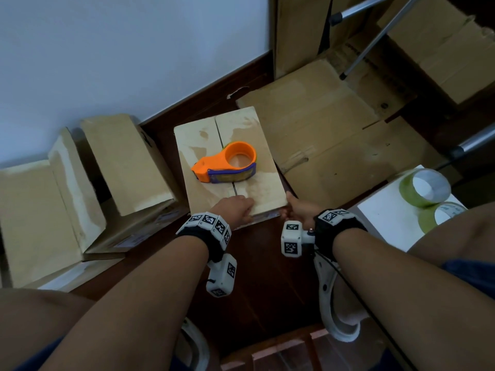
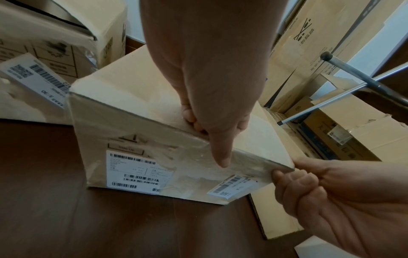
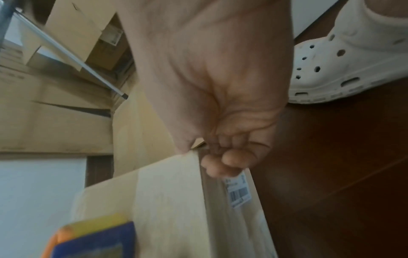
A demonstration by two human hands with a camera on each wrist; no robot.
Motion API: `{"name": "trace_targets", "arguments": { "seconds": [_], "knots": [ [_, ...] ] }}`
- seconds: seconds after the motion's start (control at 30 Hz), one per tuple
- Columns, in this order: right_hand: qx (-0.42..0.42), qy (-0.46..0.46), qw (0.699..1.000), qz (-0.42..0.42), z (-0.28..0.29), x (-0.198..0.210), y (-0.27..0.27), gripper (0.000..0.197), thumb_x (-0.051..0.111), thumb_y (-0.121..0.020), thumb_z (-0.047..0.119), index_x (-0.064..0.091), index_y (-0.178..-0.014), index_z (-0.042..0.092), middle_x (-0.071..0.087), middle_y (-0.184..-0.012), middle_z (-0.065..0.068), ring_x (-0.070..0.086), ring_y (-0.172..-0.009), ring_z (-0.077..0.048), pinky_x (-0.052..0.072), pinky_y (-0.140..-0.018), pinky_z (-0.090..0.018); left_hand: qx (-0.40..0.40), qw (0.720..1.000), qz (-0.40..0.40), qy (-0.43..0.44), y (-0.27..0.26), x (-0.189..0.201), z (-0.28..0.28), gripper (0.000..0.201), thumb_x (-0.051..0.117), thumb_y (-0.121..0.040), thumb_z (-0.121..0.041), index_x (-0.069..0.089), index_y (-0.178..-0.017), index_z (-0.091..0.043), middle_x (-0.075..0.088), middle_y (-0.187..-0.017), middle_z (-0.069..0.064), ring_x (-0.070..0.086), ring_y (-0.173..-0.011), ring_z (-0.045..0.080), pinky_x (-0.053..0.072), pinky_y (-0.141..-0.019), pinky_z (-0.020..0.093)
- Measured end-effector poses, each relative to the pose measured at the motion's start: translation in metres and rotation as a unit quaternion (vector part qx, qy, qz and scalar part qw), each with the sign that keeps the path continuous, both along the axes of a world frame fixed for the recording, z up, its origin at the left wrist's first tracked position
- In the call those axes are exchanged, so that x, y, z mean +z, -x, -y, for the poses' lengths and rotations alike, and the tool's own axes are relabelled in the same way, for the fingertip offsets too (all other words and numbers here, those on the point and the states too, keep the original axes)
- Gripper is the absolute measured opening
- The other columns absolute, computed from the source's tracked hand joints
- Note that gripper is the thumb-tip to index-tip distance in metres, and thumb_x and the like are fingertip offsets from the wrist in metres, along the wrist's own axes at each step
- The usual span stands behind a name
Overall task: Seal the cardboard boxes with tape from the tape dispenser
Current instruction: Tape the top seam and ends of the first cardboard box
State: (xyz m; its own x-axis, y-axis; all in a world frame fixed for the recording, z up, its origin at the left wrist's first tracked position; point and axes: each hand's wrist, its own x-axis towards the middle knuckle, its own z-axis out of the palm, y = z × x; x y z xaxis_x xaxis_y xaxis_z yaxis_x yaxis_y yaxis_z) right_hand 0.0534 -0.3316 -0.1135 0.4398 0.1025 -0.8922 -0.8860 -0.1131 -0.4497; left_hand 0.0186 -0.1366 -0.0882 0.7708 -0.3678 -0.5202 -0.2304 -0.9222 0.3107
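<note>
A closed cardboard box (image 1: 198, 145) stands on the dark wood floor, its two top flaps meeting in a centre seam. An orange and blue tape dispenser (image 1: 227, 163) lies on its top across that seam; its blurred corner, the dispenser (image 3: 92, 240), also shows in the right wrist view. My left hand (image 1: 241, 207) holds the box's near top edge, fingers curled on top and thumb (image 2: 220, 157) pressed down the shiny front face of the box (image 2: 132, 139). My right hand (image 1: 290, 207) pinches the near right corner of the box (image 3: 167, 200), thumb on top, fingers curled on the front.
Other cardboard boxes (image 1: 128, 162) lean by the wall at left. Flattened cardboard (image 1: 321, 129) lies to the right, with metal stand legs (image 1: 375, 41) above it. Two green tape rolls (image 1: 426, 188) sit on a white surface at right. A white clog (image 3: 344, 69) is near my right hand.
</note>
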Motion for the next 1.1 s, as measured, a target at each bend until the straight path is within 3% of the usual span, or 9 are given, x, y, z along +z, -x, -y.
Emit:
{"name": "trace_targets", "arguments": {
  "seconds": [0.17, 0.33, 0.47, 0.57, 0.63, 0.73, 0.8, 0.97, 1.1],
  "knots": [
    [0.053, 0.115, 0.986, 0.111, -0.006, -0.005, 0.009, 0.059, 0.029, -0.102, 0.049, 0.051, -0.067, 0.007, 0.05, -0.054, -0.005, 0.045, -0.045, -0.017, 0.035, -0.04, -0.023, -0.004, 1.0, 0.004, -0.002, -0.001, -0.001, -0.001, 0.024, 0.057, -0.091, -0.031, 0.04, -0.085, -0.016, 0.054, -0.098, 0.01, 0.053, -0.091, 0.027, 0.042, -0.077, 0.038],
    [0.03, 0.064, 0.995, 0.067, 0.0, -0.018, 0.007, 0.063, 0.044, -0.089, 0.067, 0.056, -0.068, 0.008, 0.05, -0.055, -0.004, 0.045, -0.048, -0.015, 0.036, -0.045, -0.025, -0.001, 1.0, 0.009, 0.003, 0.0, -0.001, -0.001, 0.024, 0.058, -0.091, -0.031, 0.04, -0.085, -0.016, 0.054, -0.097, 0.009, 0.053, -0.09, 0.026, 0.04, -0.075, 0.035],
    [0.061, 0.062, 0.992, 0.092, 0.003, -0.018, 0.006, 0.059, 0.05, -0.088, 0.063, 0.058, -0.071, 0.007, 0.054, -0.06, -0.006, 0.046, -0.048, -0.016, 0.036, -0.047, -0.025, 0.001, 1.0, 0.012, -0.001, 0.0, -0.002, 0.0, 0.024, 0.058, -0.091, -0.031, 0.04, -0.085, -0.017, 0.053, -0.097, 0.008, 0.053, -0.09, 0.025, 0.037, -0.071, 0.032],
    [0.057, 0.073, 0.992, 0.086, 0.002, -0.011, 0.005, 0.058, 0.049, -0.091, 0.058, 0.057, -0.096, 0.001, 0.06, -0.052, -0.003, 0.058, -0.042, -0.015, 0.04, -0.041, -0.022, -0.002, 1.0, 0.012, -0.007, 0.0, -0.001, -0.001, 0.024, 0.057, -0.092, -0.032, 0.04, -0.085, -0.017, 0.053, -0.097, 0.008, 0.054, -0.091, 0.027, 0.039, -0.073, 0.033],
    [0.09, 0.108, 0.986, 0.091, 0.002, -0.005, 0.001, 0.054, 0.05, -0.091, 0.059, 0.052, -0.107, 0.008, 0.06, -0.045, 0.0, 0.059, -0.038, -0.013, 0.039, -0.036, -0.019, -0.008, 1.0, 0.009, -0.025, 0.001, 0.0, 0.001, 0.025, 0.056, -0.093, -0.036, 0.041, -0.087, -0.017, 0.053, -0.097, 0.008, 0.056, -0.092, 0.028, 0.042, -0.073, 0.035],
    [0.12, 0.162, 0.972, 0.125, 0.008, 0.0, -0.002, 0.052, 0.054, -0.09, 0.057, 0.057, -0.071, 0.008, 0.058, -0.051, 0.0, 0.051, -0.043, -0.014, 0.037, -0.043, -0.022, -0.022, 0.995, 0.017, -0.091, -0.005, 0.004, 0.01, 0.043, 0.046, -0.092, -0.058, 0.049, -0.097, -0.016, 0.056, -0.097, 0.008, 0.058, -0.09, 0.027, 0.042, -0.066, 0.035],
    [0.093, 0.127, 0.977, 0.141, 0.01, -0.003, 0.001, 0.051, 0.055, -0.092, 0.049, 0.055, -0.058, 0.011, 0.056, -0.052, -0.002, 0.049, -0.047, -0.015, 0.038, -0.047, -0.024, -0.038, 0.991, 0.04, -0.124, -0.012, 0.008, 0.02, 0.054, 0.041, -0.091, -0.064, 0.054, -0.105, -0.013, 0.058, -0.1, 0.008, 0.059, -0.091, 0.027, 0.04, -0.064, 0.034],
    [0.099, 0.107, 0.972, 0.182, 0.014, -0.003, 0.004, 0.045, 0.054, -0.097, 0.032, 0.052, -0.059, 0.008, 0.052, -0.051, -0.001, 0.05, -0.033, -0.005, 0.036, -0.035, -0.015, -0.043, 0.994, 0.073, -0.07, -0.012, 0.002, 0.025, 0.046, 0.045, -0.096, -0.048, 0.042, -0.122, -0.01, 0.044, -0.122, 0.012, 0.056, -0.101, 0.032, 0.042, -0.069, 0.04],
    [0.111, 0.108, 0.967, 0.204, 0.012, -0.007, 0.004, 0.043, 0.054, -0.098, 0.03, 0.052, -0.062, 0.006, 0.054, -0.051, -0.004, 0.052, -0.035, -0.013, 0.043, -0.046, -0.026, -0.065, 0.994, 0.063, -0.052, -0.011, -0.004, 0.022, 0.041, 0.043, -0.098, -0.042, 0.041, -0.122, -0.008, 0.041, -0.122, 0.014, 0.056, -0.098, 0.033, 0.043, -0.074, 0.041]
  ]
}}
